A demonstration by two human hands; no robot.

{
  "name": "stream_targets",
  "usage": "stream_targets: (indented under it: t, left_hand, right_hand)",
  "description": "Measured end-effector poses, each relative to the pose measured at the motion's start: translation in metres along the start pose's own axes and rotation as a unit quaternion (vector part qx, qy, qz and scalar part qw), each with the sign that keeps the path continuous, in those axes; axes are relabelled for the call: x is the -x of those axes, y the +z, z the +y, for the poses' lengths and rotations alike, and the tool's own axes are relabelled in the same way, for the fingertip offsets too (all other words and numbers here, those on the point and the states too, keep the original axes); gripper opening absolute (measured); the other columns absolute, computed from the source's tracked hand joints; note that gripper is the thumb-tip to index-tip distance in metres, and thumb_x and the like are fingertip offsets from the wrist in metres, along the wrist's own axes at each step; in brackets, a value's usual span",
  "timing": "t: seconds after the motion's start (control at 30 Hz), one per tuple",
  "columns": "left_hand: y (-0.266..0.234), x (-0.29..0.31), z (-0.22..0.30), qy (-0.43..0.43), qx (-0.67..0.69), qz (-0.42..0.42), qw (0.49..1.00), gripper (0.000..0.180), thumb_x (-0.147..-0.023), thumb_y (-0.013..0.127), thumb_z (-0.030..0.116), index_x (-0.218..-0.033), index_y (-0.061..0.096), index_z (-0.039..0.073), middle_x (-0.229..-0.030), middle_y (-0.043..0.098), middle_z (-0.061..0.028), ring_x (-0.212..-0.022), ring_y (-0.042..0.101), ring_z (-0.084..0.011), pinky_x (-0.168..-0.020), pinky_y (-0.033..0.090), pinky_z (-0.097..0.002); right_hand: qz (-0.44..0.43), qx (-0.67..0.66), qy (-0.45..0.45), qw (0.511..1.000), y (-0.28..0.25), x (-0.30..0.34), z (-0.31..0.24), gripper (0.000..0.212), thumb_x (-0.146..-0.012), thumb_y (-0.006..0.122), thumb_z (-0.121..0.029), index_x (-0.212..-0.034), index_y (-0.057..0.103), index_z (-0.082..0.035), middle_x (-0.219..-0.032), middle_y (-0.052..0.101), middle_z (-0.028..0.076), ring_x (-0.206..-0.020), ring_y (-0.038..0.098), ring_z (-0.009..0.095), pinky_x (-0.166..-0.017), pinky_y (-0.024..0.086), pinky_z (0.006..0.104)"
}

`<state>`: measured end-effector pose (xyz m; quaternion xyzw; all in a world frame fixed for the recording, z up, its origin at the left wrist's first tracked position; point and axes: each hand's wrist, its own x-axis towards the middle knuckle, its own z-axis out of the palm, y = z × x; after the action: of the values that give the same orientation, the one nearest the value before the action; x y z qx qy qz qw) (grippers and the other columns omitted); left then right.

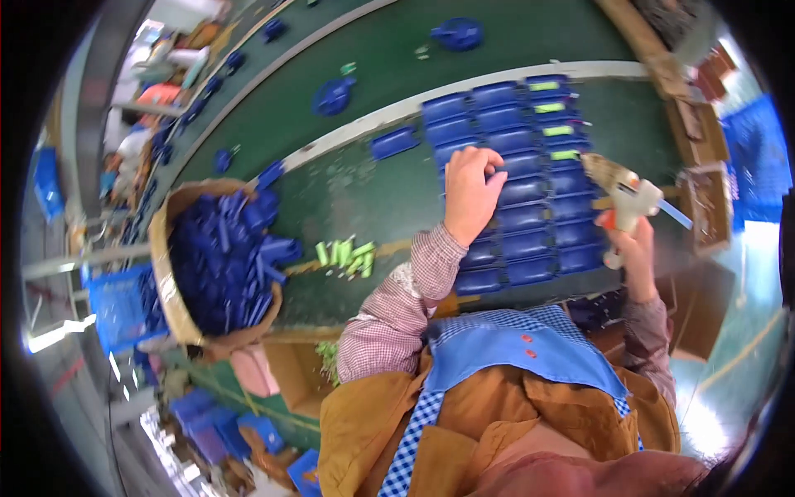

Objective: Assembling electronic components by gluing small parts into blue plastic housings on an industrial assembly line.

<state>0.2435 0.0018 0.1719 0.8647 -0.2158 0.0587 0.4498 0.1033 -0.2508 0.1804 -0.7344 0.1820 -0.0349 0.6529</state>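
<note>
In my right hand (636,248) is a white glue gun (636,199) with an orange trigger and a pale blue glue stick out of its back. Its browned nozzle end lies beside the right column of blue plastic pieces (523,192), set out in tight columns. Light-green strips (558,131) lie on several pieces at the far end of that column. My left hand (472,190) hangs over the left columns with its fingers curled in; whatever they hold, if anything, is hidden. Loose light-green strips (346,255) are scattered on the green tabletop (331,294) left of my left forearm.
A round cardboard bin (170,273) full of blue pieces stands at the left. Beyond a pale rail (364,124), a green conveyor belt (397,70) carries blue parts (334,96). Cardboard trays (708,211) edge the table's right side. A lone blue piece (394,142) lies near the rail.
</note>
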Motion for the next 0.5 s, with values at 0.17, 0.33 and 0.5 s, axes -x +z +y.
stream_targets:
  t: [0.17,0.33,0.5]
  left_hand:
    - [-0.087,0.064,-0.054,-0.091,-0.098,0.101,0.986,0.013,-0.070,0.066,-0.001,-0.081,0.064,0.006,-0.076,0.063,-0.0083,-0.072,0.058,-0.0267,-0.067,0.047,-0.0366]
    - [-0.163,0.128,-0.091,-0.180,-0.272,0.052,0.944,0.015,-0.075,0.063,-0.003,-0.089,0.065,0.003,-0.079,0.065,-0.0102,-0.070,0.061,-0.0208,-0.067,0.049,-0.0317]
    - [-0.165,0.147,-0.104,-0.162,-0.330,-0.046,0.929,0.023,-0.066,0.065,-0.005,-0.088,0.063,0.002,-0.093,0.059,-0.0136,-0.092,0.055,-0.0330,-0.081,0.045,-0.0404]
  right_hand:
    - [-0.024,0.011,0.040,0.999,0.005,-0.005,-0.010,0.030,-0.073,0.050,-0.005,-0.101,0.060,0.000,-0.093,0.063,0.003,-0.067,0.046,0.004,-0.058,0.037,0.0201]
    - [-0.019,0.017,0.039,0.999,-0.001,-0.007,0.004,0.037,-0.073,0.050,-0.005,-0.110,0.054,0.002,-0.097,0.063,0.009,-0.082,0.054,0.012,-0.075,0.043,0.0254]
    - [-0.024,-0.004,0.026,0.999,0.001,-0.007,0.009,0.041,-0.073,0.050,-0.006,-0.113,0.051,0.004,-0.099,0.063,0.011,-0.092,0.057,0.018,-0.085,0.043,0.0306]
